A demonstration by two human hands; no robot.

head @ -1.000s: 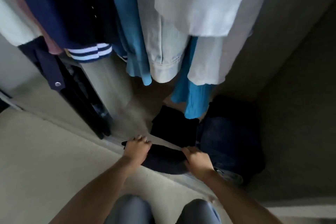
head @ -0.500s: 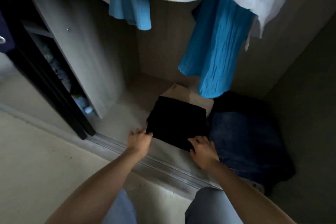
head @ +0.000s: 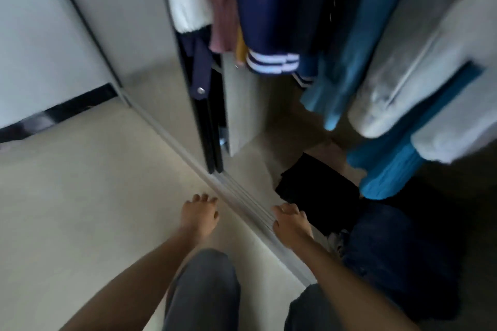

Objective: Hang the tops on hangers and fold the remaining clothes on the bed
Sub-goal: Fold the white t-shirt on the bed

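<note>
The black clothes (head: 317,191) lie put away. My left hand (head: 199,215) and right hand (head: 290,226) are loose, empty. Next: more clothes, I guess.

Folded garment (head: 317,191) left of jeans (head: 398,250), in wardrobe (head: 242,105)

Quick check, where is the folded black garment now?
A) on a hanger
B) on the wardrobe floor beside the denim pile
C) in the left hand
B: the folded black garment lies on the wardrobe floor beside the denim pile; left hand and right hand hold nothing.
</note>
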